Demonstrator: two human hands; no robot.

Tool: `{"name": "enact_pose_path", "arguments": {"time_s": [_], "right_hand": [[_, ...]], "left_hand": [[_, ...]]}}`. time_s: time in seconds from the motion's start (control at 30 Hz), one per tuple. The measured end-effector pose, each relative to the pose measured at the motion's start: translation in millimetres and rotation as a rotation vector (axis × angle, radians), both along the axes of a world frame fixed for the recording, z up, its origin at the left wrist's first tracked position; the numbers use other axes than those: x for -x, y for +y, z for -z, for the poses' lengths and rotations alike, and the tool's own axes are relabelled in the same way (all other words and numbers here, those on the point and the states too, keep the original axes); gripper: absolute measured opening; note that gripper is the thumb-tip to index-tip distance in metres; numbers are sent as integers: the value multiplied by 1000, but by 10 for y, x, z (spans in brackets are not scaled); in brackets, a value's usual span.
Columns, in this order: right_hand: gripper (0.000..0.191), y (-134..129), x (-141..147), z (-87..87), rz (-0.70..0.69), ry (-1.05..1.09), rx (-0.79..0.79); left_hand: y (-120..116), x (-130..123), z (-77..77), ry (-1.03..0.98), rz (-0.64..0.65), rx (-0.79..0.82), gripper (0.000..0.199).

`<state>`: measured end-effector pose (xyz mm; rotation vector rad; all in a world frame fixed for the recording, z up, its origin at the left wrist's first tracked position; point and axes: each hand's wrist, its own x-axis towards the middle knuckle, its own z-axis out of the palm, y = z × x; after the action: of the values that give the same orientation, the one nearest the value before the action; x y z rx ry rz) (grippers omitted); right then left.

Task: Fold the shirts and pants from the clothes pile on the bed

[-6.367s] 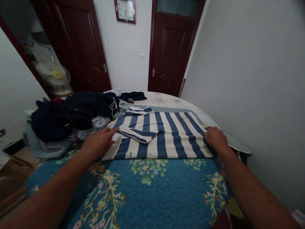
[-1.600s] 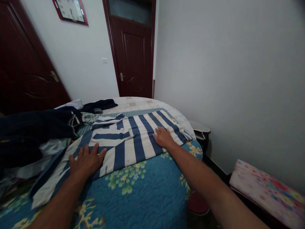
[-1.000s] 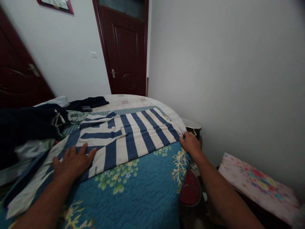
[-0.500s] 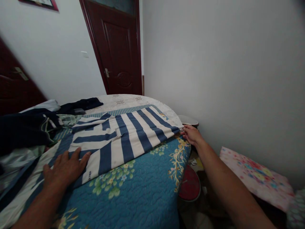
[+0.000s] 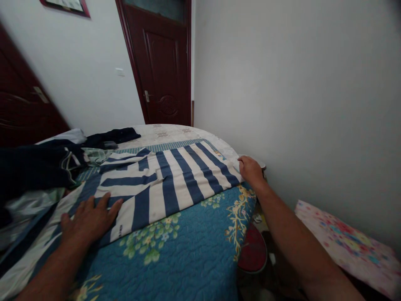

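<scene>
A blue-and-cream striped garment (image 5: 184, 175) lies spread over a blue floral quilted cover (image 5: 194, 234) on a round-edged table. My left hand (image 5: 90, 219) rests on the garment's near left part, palm down with its fingers spread. At the far right end of the garment is my right hand (image 5: 250, 170), closed, with its fingers curled just above the table's edge. What those fingers hold, if anything, is too small to make out.
Dark clothes (image 5: 34, 167) are heaped at the left of the table. A red round stool (image 5: 253, 248) stands below its right edge, and a pink floral box-like thing (image 5: 347, 242) is at the lower right. A wall rises behind the right side.
My right hand has moved slightly up and away along the garment's right end, and that end now lies flatter and wider. The whole view has shifted a little; my left hand stays on the cloth.
</scene>
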<state>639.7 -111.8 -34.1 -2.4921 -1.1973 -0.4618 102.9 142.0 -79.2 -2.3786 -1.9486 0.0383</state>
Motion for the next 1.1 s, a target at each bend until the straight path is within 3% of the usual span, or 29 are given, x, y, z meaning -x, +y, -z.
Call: {"name": "enact_pose_path", "arguments": {"time_s": [0.13,0.3,0.57,0.8,0.87,0.97,1.03,1.1], "right_hand": [[44,423,-9,-74,-226,-59,145],[34,733,-41,-22,-233,-9,425],[39,861,-34,-20,15,-13,254],[39,859,147,117,53,-42,188],[38,916,186,142,-18,-60,142],[41,1069,308,241,-249,-43,123],[48,1155,460,354,-420,-8,169],[55,1193,630,480,-505,10,243]], "left_hand": [[1,12,14,-7,8,-11,86],[-16,18,13,-25,37,-46,85],[-65,22,9,-123,47,-71,81],[-179,18,-103,-157,42,-154,75],[-218,28,-184,-173,30,-188,68],[-216,58,-266,-162,-16,-226,59],[-180,91,-275,-154,-33,-230,53],[-135,128,-257,-164,-41,-214,48]]}}
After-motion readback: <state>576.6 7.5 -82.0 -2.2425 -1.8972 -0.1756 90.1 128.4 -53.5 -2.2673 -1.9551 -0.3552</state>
